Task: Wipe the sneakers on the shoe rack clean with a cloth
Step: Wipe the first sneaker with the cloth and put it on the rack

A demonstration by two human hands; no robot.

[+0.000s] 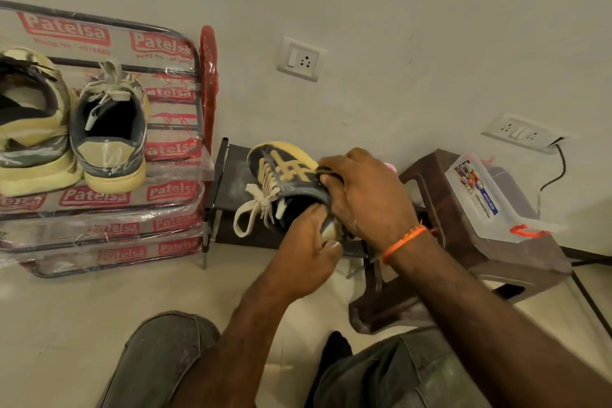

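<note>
Floor [59, 325]: pale, glossy tile, meeting a plain off-white wall [397, 10]. We note two switch-and-socket plates on the wall, one [302, 58] above the small rack, one [523, 132] to the right with a black cable hanging from it. A brown plastic stool [516, 262] stands at right, carrying a clear lidded box [486, 195] with an orange clasp.

The shoe rack [172, 116] at left is wrapped in clear printed plastic; two sneakers [109, 129] sit heels toward us on an upper shelf, the left one cut off by the frame edge. A smaller dark rack [231, 175] stands just beside it.

Hard to make out: something pink shows behind our right hand [364, 189]; we cannot tell if it is the cloth. The heel of the held shoe is covered by both hands.

Held sneaker [284, 172]: dark upper, cream stripes, cream toe, loose pale laces, held in the air over the small rack, toe pointing away. Our left hand [308, 242] grips the heel collar, fingers curled inside the opening. Our right hand's fingers are pressed together, curled over the collar's far edge; an orange thread band circles that wrist.
</note>
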